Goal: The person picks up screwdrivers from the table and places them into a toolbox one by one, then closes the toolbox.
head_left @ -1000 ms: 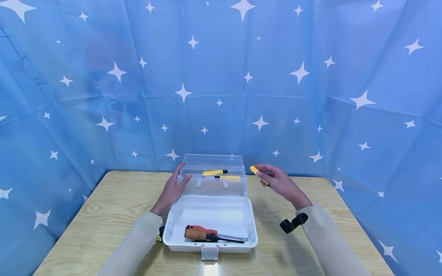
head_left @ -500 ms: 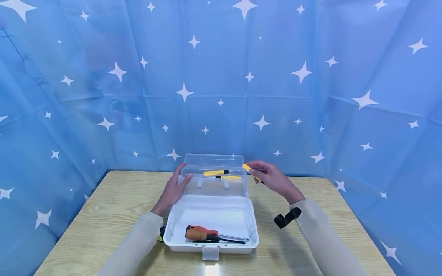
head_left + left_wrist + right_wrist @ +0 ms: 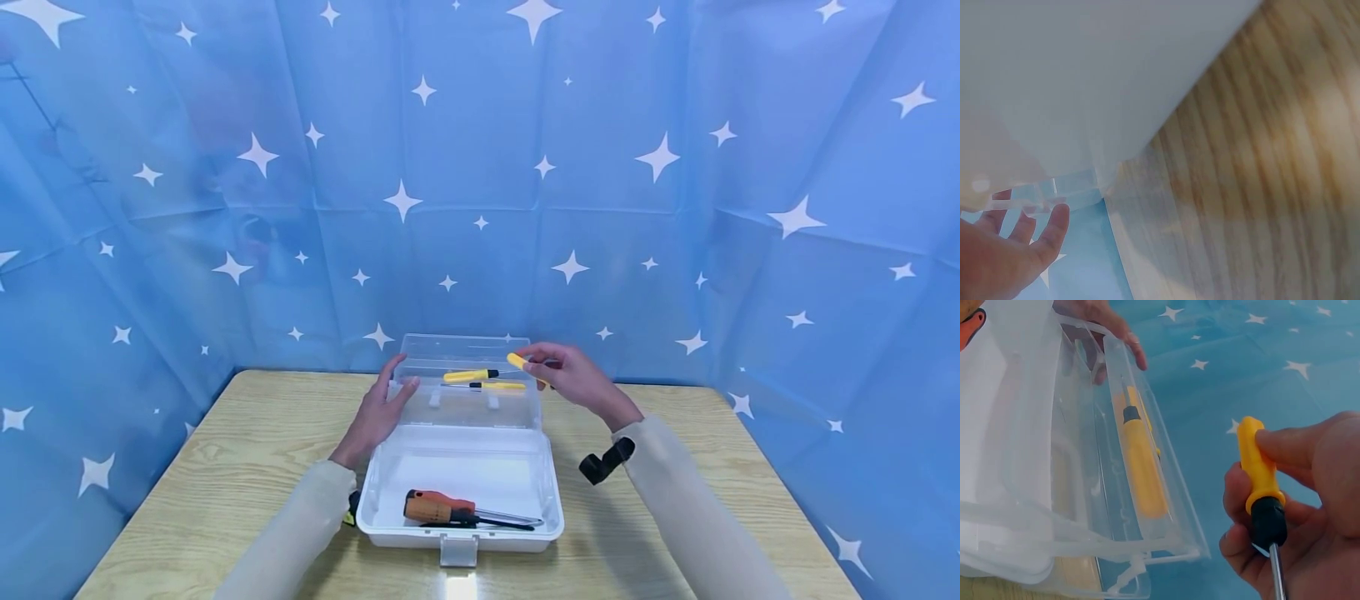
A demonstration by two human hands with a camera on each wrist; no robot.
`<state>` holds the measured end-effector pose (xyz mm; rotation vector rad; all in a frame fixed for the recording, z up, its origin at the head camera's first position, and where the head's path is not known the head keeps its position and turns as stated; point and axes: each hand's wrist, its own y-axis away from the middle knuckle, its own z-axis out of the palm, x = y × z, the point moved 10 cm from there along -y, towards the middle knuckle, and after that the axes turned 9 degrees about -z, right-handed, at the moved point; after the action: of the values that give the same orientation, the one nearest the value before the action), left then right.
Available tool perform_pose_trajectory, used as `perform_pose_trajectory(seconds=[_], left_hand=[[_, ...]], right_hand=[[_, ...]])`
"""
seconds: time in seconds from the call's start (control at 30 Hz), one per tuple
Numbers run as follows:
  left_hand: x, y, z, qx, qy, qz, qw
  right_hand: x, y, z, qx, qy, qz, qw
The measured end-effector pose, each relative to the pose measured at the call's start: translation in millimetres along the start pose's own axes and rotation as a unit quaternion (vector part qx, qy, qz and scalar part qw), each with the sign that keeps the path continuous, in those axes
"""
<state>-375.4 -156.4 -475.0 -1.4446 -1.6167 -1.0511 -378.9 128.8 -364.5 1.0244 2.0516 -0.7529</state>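
At the lid's [image 3: 465,379] right edge, right hand [image 3: 573,379] is pinching a yellow screwdriver [image 3: 517,362]; left hand [image 3: 378,408] (fingers straight) is bracing the lid – advisable to align handle with tray slot

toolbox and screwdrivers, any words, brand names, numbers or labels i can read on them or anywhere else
None can be read in any view.
Toolbox: no print shows on its white base or clear lid.
Yellow screwdriver in the right hand: plain handle, no marking.
Orange screwdriver in the base: too small to tell.
Backdrop: only white stars, no text.
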Motion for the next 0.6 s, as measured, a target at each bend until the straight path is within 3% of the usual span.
perform_pose_trajectory(seconds=[0.6], left_hand=[[-1.4, -0.5, 0.7, 0.000, 0.000, 0.000, 1.0000]], right_hand=[[-8, -25, 13, -0.034, 0.012, -0.004, 0.999]])
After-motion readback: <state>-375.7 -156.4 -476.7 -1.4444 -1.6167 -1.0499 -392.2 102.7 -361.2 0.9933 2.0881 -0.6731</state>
